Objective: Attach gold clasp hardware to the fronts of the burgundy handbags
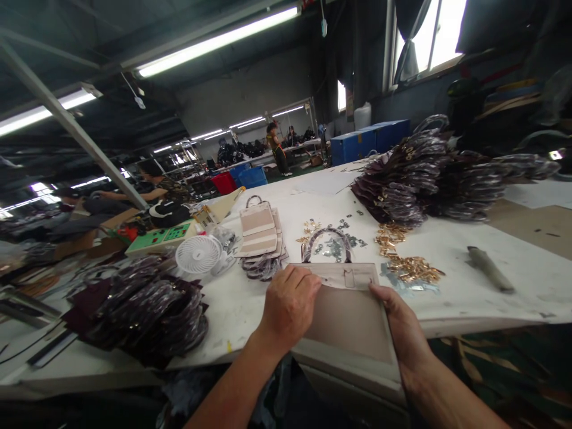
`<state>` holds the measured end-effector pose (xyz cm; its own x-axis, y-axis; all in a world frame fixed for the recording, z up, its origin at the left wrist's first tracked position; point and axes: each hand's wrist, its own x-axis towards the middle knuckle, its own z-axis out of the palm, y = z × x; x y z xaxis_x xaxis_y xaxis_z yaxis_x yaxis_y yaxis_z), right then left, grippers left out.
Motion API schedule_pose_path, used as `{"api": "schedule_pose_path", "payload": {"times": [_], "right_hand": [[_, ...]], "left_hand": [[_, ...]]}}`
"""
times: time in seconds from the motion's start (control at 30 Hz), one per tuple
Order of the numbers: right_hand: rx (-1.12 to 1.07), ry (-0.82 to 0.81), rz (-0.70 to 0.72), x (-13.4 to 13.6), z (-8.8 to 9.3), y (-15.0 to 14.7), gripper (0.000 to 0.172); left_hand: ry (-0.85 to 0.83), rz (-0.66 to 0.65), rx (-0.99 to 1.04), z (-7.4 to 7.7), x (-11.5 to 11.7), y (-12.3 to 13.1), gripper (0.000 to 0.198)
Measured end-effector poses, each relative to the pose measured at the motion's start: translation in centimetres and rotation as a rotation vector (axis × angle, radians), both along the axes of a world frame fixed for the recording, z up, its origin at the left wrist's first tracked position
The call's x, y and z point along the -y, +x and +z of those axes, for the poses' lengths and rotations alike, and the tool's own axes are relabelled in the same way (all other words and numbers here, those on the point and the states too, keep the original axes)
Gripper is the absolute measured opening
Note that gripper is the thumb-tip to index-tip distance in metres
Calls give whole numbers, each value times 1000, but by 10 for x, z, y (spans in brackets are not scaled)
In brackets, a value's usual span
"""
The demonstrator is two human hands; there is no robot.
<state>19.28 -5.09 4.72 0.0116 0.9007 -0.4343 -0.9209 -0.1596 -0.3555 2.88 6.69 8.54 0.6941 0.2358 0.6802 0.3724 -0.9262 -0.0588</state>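
Observation:
A beige handbag panel (353, 322) with a plastic-wrapped dark handle (328, 235) lies over the table's front edge. Its pale top strip has a small outlined shape and dark marks. My left hand (290, 304) is closed on the panel's upper left, with curled fingers on the strip. Along the right edge, my right hand (404, 328) grips the panel, thumb on top near the corner; its other fingers are mostly hidden behind. Just beyond the handle are small metal fittings (335, 245), and a heap of gold-coloured hardware (413, 268) is to the right.
A stack of beige panels (259, 232) stands left of centre, near a white fan (199, 254). Plastic-wrapped dark pieces form piles at left (147, 304) and back right (406, 179). A grey-green rod-like tool (490, 269) lies at right. Other people are farther back.

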Motion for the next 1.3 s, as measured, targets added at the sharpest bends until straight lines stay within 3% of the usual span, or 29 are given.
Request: {"api": "schedule_pose_path", "payload": {"times": [0.17, 0.4, 0.67, 0.8, 0.87, 0.93, 1.07, 1.17, 1.3], "right_hand": [[-41, -37, 22, 1, 4, 0, 62], [-9, -69, -2, -1, 2, 0, 56], [26, -28, 9, -1, 0, 6, 54], [174, 82, 16, 0, -4, 4, 56], [354, 195, -41, 3, -3, 1, 55], [653, 322, -133, 7, 0, -5, 52], [1312, 499, -366, 11, 0, -31, 55], [1605, 578, -523, 7, -12, -54, 73], [1784, 729, -571, 6, -18, -68, 83]], "left_hand": [[-114, -9, -42, 1, -2, -1, 16], [-130, -47, 130, -6, 0, -2, 10], [-159, -4, 98, -13, 13, -5, 23], [-235, -15, 106, -18, 15, -9, 22], [-345, -34, 135, -21, 20, -10, 26], [-577, -77, 214, -24, 29, -9, 40], [-1232, -379, 471, -28, 52, -8, 97], [-1539, -496, 545, -25, 66, -12, 127], [-1673, -346, 589, -9, 77, -25, 108]]}}
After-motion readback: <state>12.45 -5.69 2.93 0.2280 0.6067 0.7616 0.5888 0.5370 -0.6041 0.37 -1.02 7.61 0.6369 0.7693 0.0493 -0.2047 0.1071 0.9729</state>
